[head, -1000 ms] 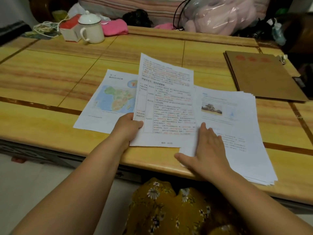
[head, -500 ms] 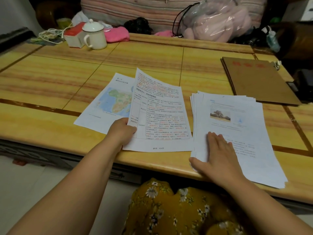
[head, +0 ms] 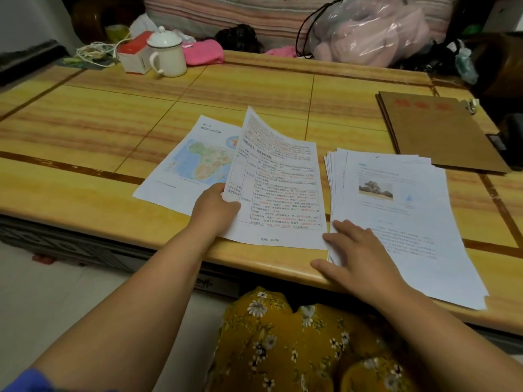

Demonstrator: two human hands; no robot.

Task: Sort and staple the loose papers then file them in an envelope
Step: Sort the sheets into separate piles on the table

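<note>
Where the yellow tabletop [head: 85, 131] spreads out, its glossy wood-grain panels are divided by thin dark seams and a brown inlay band near the front edge. Along the far edge stand a white lidded mug [head: 166, 53], a red-and-white box [head: 133, 56], a tangle of pale cord [head: 94, 53] and a pink cloth [head: 202, 53]; a clear plastic bag [head: 368, 32] with something pink and soft inside slumps against a striped cushion [head: 226, 12]. Pale floor tiles show below the tabletop at left, and yellow floral fabric [head: 283, 343] covers the person's lap.

The left hand [head: 213, 212] pinches the left edge of a printed sheet [head: 278, 190], thumb on top and fingers curled underneath; this thin white page, covered in a table of black and red text, is lifted at its left side so that it curves, while its lower right part lies flat. Partly beneath it lies a map sheet [head: 195, 159], flat on the tabletop, showing a coloured landmass on blue. The right hand [head: 359, 256] rests palm down with fingers straight and slightly spread on the near left corner of the paper stack [head: 410, 222], thumb out over the tabletop edge. That stack, just right of the held sheet, is loosely fanned at its left edge, its top page carrying a small photograph and faint text. Beyond it, at far right, lies the brown envelope [head: 435, 134], flat, matte kraft card with red characters near its top.
</note>
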